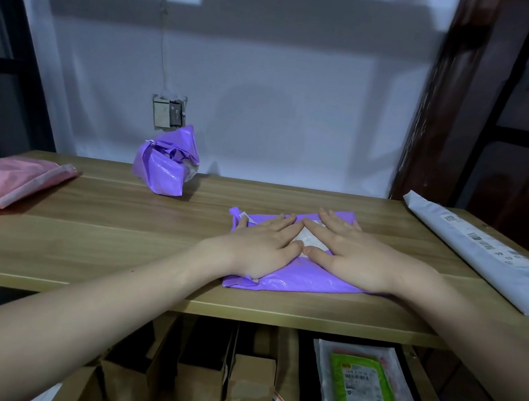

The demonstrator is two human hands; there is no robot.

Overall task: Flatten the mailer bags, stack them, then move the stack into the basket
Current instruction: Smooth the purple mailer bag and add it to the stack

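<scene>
A purple mailer bag [300, 282] lies flat on the wooden table [102, 248], right of centre near the front edge. My left hand [259, 246] and my right hand [349, 253] press down on it side by side, palms flat, fingers spread and pointing away, holding nothing. A white label shows between the two hands. A second purple mailer bag [165, 164] sits crumpled in a ball at the back of the table, left of centre. No basket is in view.
Pink mailer bags [4, 184] lie flat at the table's left edge. A long grey mailer [487, 255] with barcode labels lies along the right edge. Below the table are brown cardboard boxes [196, 380] and a clear packet with a green insert [369, 397]. A wall stands behind.
</scene>
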